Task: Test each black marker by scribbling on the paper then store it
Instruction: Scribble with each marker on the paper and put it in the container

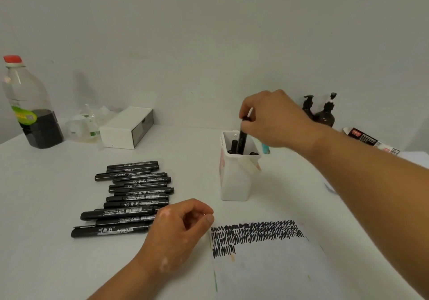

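Nearly upright marker (243, 140), perhaps cap-up.

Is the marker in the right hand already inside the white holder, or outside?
Partly inside. The marker stands upright, lower end below the rim of the white holder, top pinched by the right hand.

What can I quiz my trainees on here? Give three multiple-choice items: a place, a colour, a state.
1. Where does the pile of markers lie from the cup?
A to its left
B to its right
C inside it
2. What colour is the cap of the big bottle?
A blue
B red
C green
3. What is the right hand doing?
A lying flat
B gripping the big bottle
C pinching a marker in the cup
Answers: 1 A, the pile lies on the table left of the cup; 2 B, the cap is red; 3 C, it pinches the marker's top.
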